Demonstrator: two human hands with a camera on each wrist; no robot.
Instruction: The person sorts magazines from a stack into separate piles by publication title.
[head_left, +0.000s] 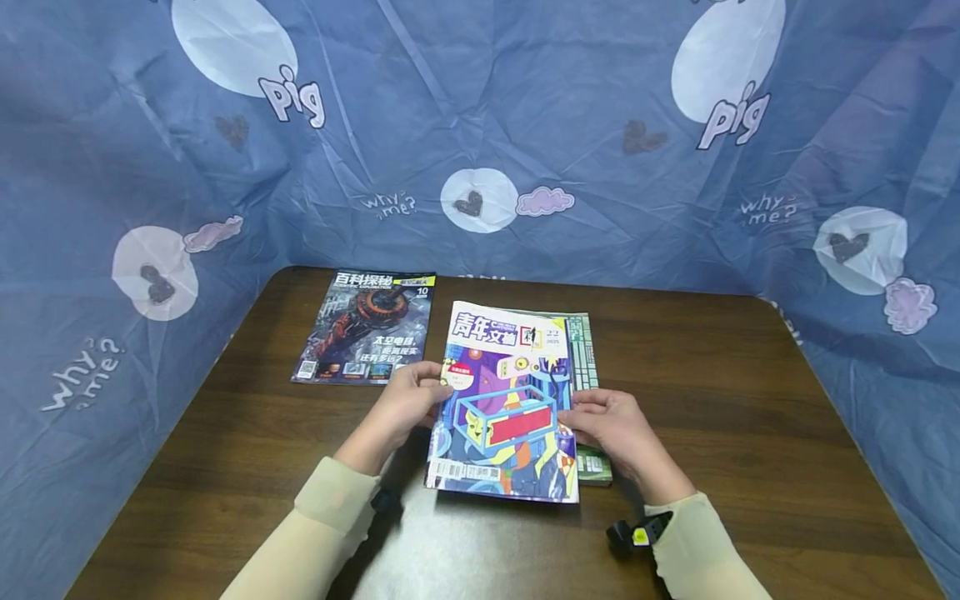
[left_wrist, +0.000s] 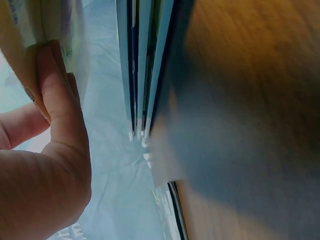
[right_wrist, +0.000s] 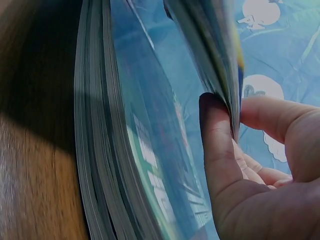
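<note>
A magazine with a purple and white cover [head_left: 504, 367] is held up by both hands above a stack of magazines. The left hand [head_left: 405, 404] pinches its left edge, and the right hand [head_left: 611, 421] grips the right edge. Beneath it a green-covered magazine [head_left: 596, 468] tops the stack and shows only along its right side. In the left wrist view, the stack's spines [left_wrist: 142, 65] stand apart from the raised magazine [left_wrist: 20, 35]. The right wrist view shows thumb and fingers [right_wrist: 217, 140] on either side of the lifted magazine [right_wrist: 210, 45], with the stack's page edges [right_wrist: 100, 130] below.
Another magazine [head_left: 367, 329] with a dark cover lies flat at the back left of the brown wooden table [head_left: 712, 400]. A blue printed cloth [head_left: 585, 150] hangs behind the table and along its sides.
</note>
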